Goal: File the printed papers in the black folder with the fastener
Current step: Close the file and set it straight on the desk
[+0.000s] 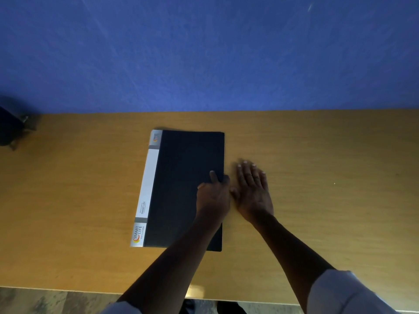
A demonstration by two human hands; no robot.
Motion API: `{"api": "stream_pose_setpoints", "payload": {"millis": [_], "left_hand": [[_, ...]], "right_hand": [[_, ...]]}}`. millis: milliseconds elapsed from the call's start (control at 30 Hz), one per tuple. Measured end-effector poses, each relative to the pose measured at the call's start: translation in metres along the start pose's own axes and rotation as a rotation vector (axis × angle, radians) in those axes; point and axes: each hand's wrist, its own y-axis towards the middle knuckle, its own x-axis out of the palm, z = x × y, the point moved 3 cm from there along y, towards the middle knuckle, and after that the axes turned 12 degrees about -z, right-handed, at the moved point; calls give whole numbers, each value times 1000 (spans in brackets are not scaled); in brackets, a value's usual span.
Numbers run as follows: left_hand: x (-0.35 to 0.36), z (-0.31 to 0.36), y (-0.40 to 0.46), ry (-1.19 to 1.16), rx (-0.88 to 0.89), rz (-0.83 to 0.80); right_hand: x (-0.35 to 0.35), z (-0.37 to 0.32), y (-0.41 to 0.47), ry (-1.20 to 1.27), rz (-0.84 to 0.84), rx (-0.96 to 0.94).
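At folder's right edge: left hand [213,196] fingers [213,176] curled over the free edge of the black folder [188,177], thumb on the cover, remaining fingertips apparently tucked beneath; grasping the cover edge, cover not yet lifted. Right hand [254,191] just beside, palm down, fingers [246,173] spread flat on the bench [317,177], gripping nothing, clear of the folder by a narrow gap.

Folder closed, flat, mid-bench, white labelled spine [147,184] on the left, opening edge on the right. No printed papers in view; fastener hidden inside closed cover. Dark object [11,125] at far left bench edge, unidentified.

Judged step: opening the cover. Task barely begun.

Risks:
- Whole folder lifting or sliding instead of the cover alone, if fingertips have caught both leaves; nothing pinning the back leaf down.
- Slick plastic slipping out of a shallow pinch, cover snapping shut.
- Cover swinging back closed once released, given springy spine.
- Low light; fastener prongs hard to see once exposed.
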Motion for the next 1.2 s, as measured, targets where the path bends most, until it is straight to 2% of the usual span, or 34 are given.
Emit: {"api": "stream_pose_setpoints", "payload": {"millis": [233,933,1200], "left_hand": [[16,-1,0,55,-12,52],[49,-23,-3,-11,35,205],[58,-53,-8,-39,65,229]], "right_hand": [[3,1,-1,-31,20,4],[3,-1,-3,-49,51,30],[-12,-38,-14,181,14,85]]}}
